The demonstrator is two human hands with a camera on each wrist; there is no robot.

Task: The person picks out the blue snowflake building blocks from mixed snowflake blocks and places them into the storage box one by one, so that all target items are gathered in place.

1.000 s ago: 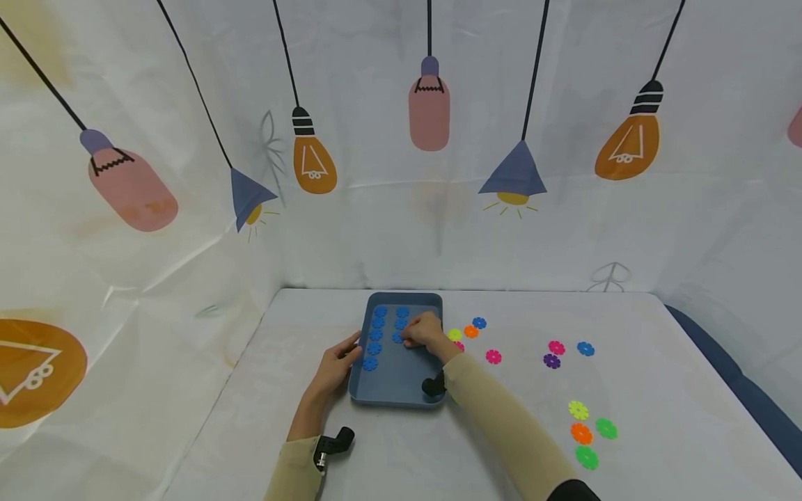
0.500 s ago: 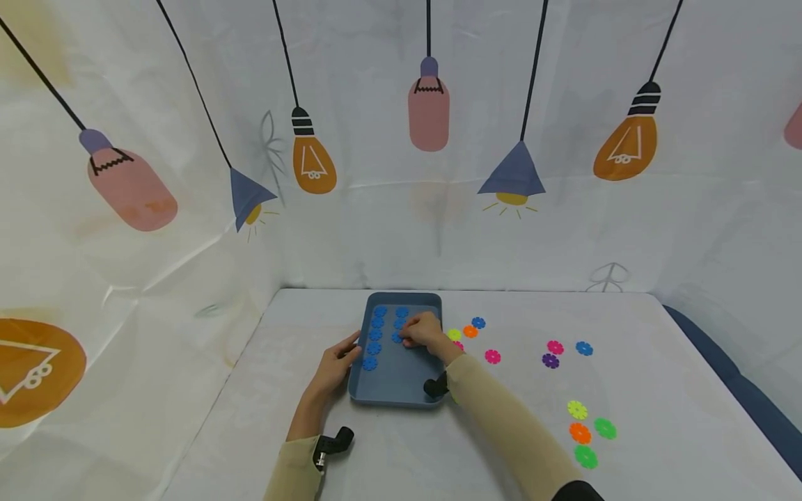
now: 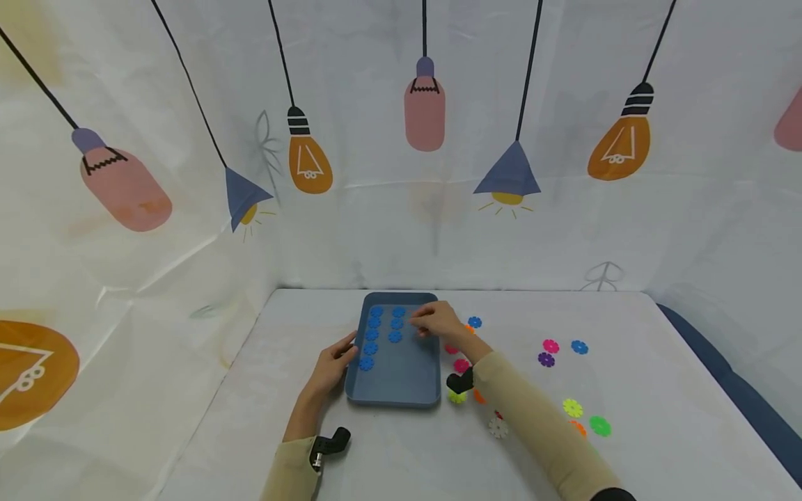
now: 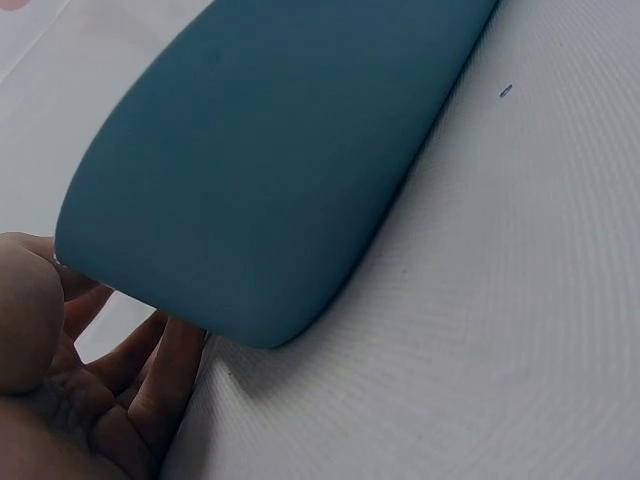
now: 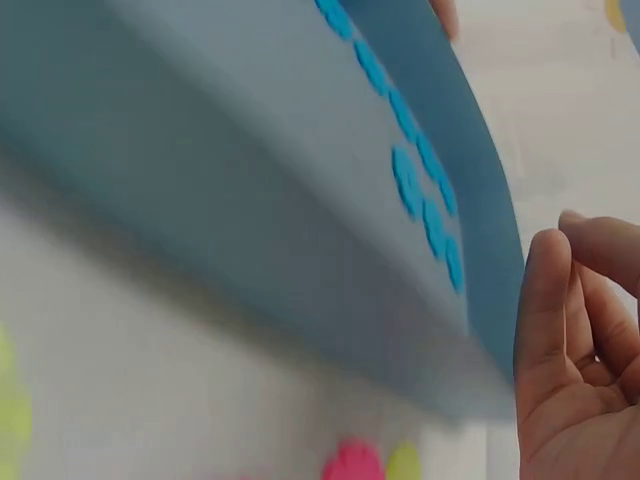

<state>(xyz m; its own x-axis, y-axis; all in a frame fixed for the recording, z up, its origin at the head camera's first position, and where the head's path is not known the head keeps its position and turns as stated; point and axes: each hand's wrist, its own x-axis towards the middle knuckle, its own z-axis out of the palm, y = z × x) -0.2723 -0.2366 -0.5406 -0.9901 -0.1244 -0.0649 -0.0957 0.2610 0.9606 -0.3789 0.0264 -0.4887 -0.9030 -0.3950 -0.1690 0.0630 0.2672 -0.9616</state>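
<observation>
A blue-grey tray (image 3: 407,383) lies on the white table, with flower-shaped blue plastic discs (image 3: 367,364) in two columns on its left half. The left column has several discs; the shorter one beside it ends at a blue disc (image 3: 395,337). My left hand (image 3: 332,365) grips the tray's left side, thumb at the rim and the other fingers along the outside wall in the left wrist view. Over the tray's upper right part is my right hand (image 3: 441,321). Its thumb and index fingertips come close together with nothing between them in the right wrist view.
Right of the tray lie loose discs: blue (image 3: 474,322), pink (image 3: 461,365), yellow (image 3: 457,397) and white (image 3: 498,427). Farther right are pink (image 3: 551,346), purple (image 3: 546,360), blue (image 3: 579,347), yellow (image 3: 573,408) and green (image 3: 600,426) ones. A patterned sheet hangs behind the table.
My right hand has let go of the lowest blue disc in the second column and moved right and slightly up. My left hand keeps its grip on the tray.
</observation>
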